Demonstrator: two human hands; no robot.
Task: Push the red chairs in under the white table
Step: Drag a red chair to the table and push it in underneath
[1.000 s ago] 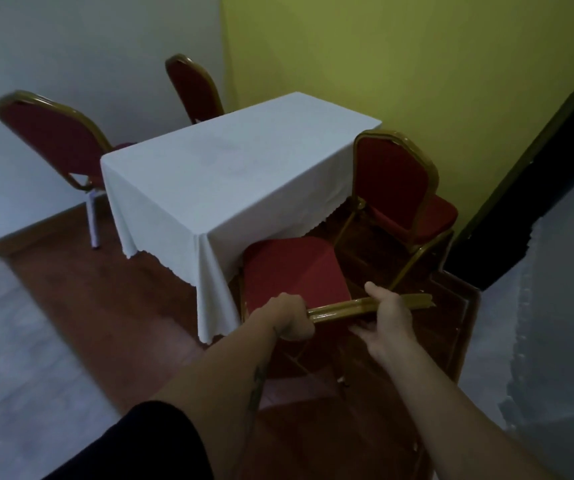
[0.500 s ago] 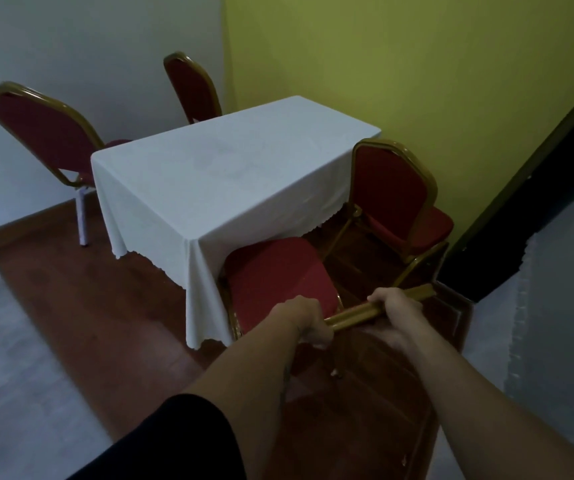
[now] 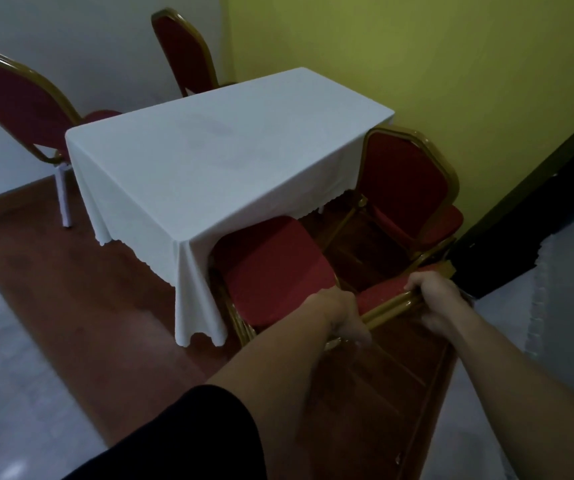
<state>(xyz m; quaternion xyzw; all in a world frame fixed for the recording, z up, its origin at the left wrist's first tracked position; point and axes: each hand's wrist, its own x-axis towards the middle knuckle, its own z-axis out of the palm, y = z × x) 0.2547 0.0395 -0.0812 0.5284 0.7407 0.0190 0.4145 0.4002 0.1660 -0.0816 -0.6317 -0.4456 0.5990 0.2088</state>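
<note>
A white-clothed table (image 3: pixel 209 157) stands in the room's corner. Right in front of me is a red chair with a gold frame (image 3: pixel 271 268), its seat partly under the table's near corner. My left hand (image 3: pixel 342 315) and my right hand (image 3: pixel 438 299) both grip the top rail of its backrest. A second red chair (image 3: pixel 406 188) stands at the table's right side, turned away from it. Two more red chairs stand behind the table, one at far left (image 3: pixel 11 98) and one at the back (image 3: pixel 185 53).
A yellow wall (image 3: pixel 417 46) runs close behind the right-hand chair. A dark doorway opening (image 3: pixel 538 216) lies at right. The brown floor strip (image 3: pixel 70 289) spreads left of the table, with grey flooring beyond it.
The chair I hold has slid forward, so its seat sits further under the table corner. My view has moved closer to the table and both hands stay on the backrest.
</note>
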